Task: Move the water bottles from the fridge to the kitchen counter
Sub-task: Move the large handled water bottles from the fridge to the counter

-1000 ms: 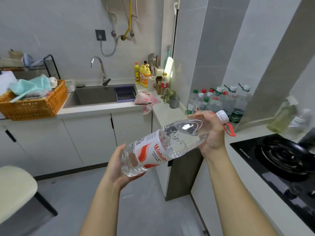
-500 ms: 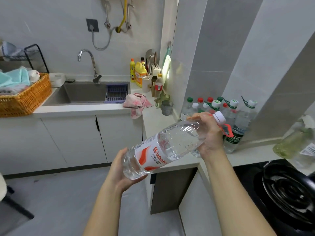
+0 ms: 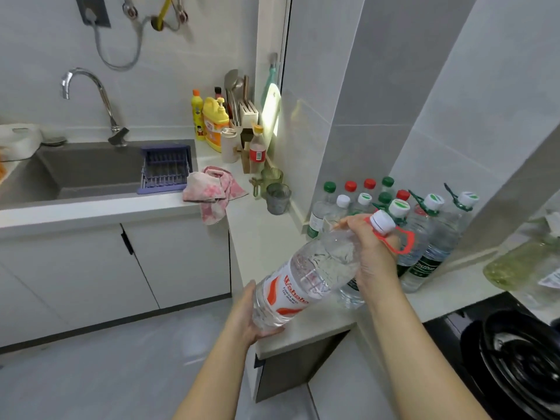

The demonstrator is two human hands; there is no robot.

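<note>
Counter (image 3: 260, 237) has drawn closer beneath the tilted bottle (image 3: 303, 283) in both hands (image 3: 374, 256).

Both forearms are bare and reach forward from the lower edge, the right one extended farther. The left hand (image 3: 250, 316) lies palm up, fingers cupped under the base of the tilted bottle (image 3: 303, 283), thumb up along its side. The right hand (image 3: 374, 256) sits higher, its back toward the camera, fingers curled round the bottle's shoulder just below the cap.
</note>
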